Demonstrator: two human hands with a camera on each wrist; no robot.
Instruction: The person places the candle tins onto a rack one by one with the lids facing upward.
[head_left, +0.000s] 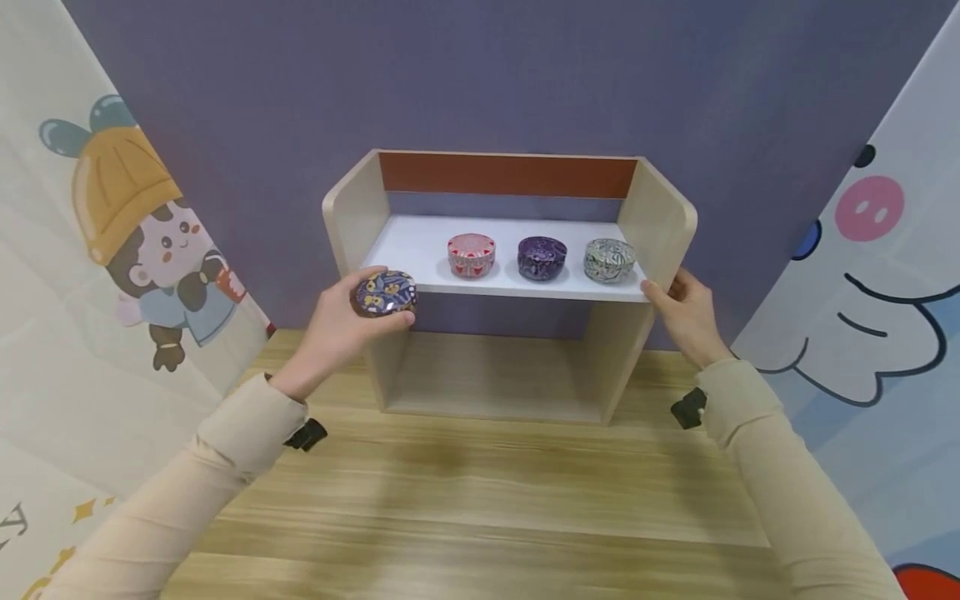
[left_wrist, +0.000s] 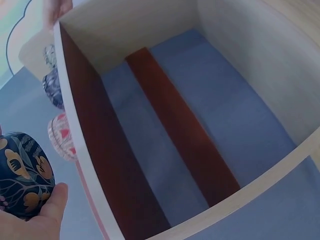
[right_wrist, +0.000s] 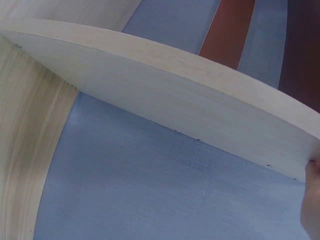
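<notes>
My left hand (head_left: 339, 323) pinches a round tin (head_left: 385, 292) between thumb and fingers, in front of the left end of the white shelf board (head_left: 420, 233). The tin is dark blue with yellow flowers; its patterned side (left_wrist: 27, 175) shows at the lower left of the left wrist view. On the board stand a pink-and-red tin (head_left: 472, 256), a dark purple tin (head_left: 542, 259) and a pale green patterned tin (head_left: 609, 261) in a row. My right hand (head_left: 688, 318) grips the front edge of the shelf's right side panel (head_left: 660, 225), fingers on its outer side.
The small wooden shelf unit stands on a wood-grain table (head_left: 480, 500) against a blue-grey wall (head_left: 510, 75). Its lower compartment (head_left: 495, 375) is open in front. A brown-red strip (head_left: 510, 173) crosses the back. Cartoon-printed sheets (head_left: 45, 333) hang on both sides.
</notes>
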